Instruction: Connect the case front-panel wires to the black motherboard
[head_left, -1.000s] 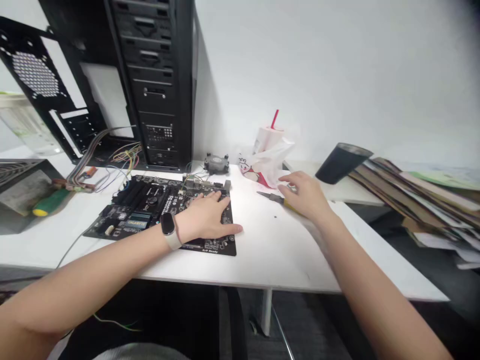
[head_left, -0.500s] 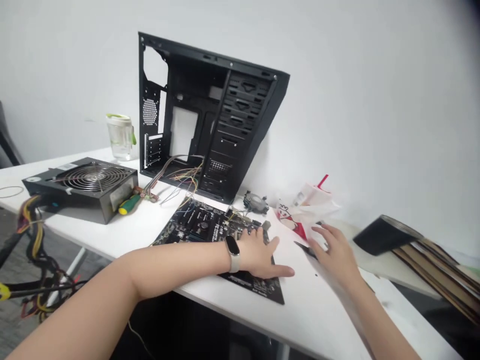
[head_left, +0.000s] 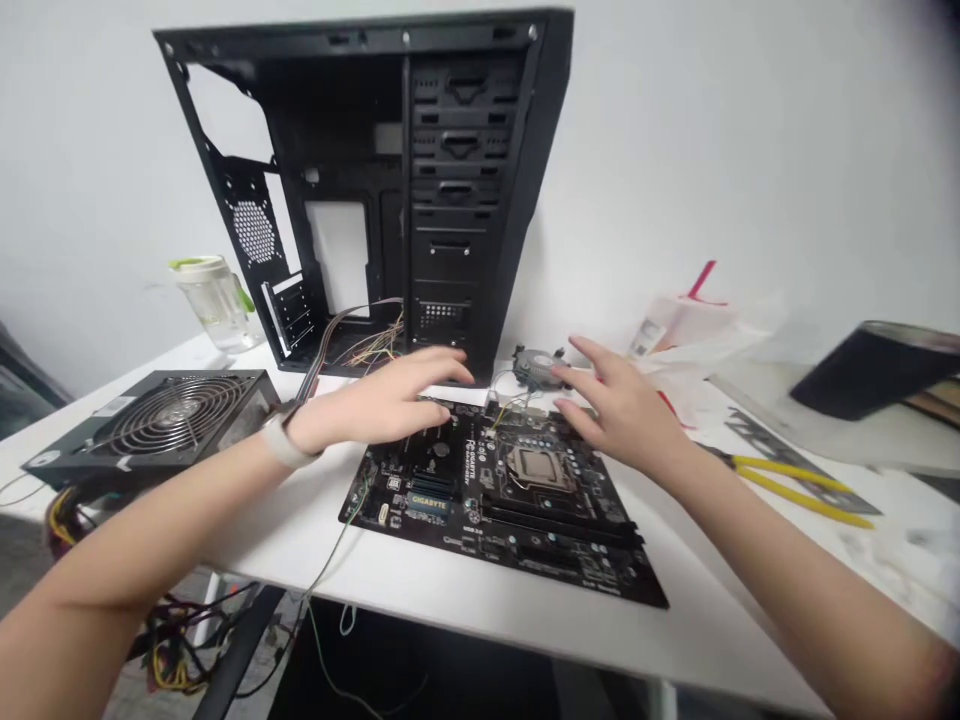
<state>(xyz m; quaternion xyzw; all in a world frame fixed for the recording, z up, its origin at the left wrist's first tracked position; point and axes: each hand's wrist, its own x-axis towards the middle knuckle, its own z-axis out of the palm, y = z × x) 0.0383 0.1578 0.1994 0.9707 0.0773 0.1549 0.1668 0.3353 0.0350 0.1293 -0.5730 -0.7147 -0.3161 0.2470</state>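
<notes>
A black motherboard [head_left: 480,500] lies flat on the white table, its CPU socket [head_left: 538,468] and GIGABYTE label showing. My left hand [head_left: 390,395], with a watch band at the wrist, hovers over the board's back left part with fingers apart and nothing in it. At the board's back right, my right hand [head_left: 619,405] has its fingers spread. Those fingertips are beside the small round CPU cooler [head_left: 538,368]; whether they touch it I cannot tell. Thin wires run from the cooler's side toward the board's back edge.
Behind the board stands an open black computer case [head_left: 487,230] with loose coloured wires. A power supply [head_left: 150,425] and a clear cup [head_left: 215,303] are on the left. Yellow-handled pliers [head_left: 799,485], a drink in a bag [head_left: 686,320] and a dark notebook [head_left: 874,370] lie right.
My left hand has moved left off the CPU area, uncovering the socket. My right hand has come from beside the drink bag to the cooler. The camera view has shifted closer.
</notes>
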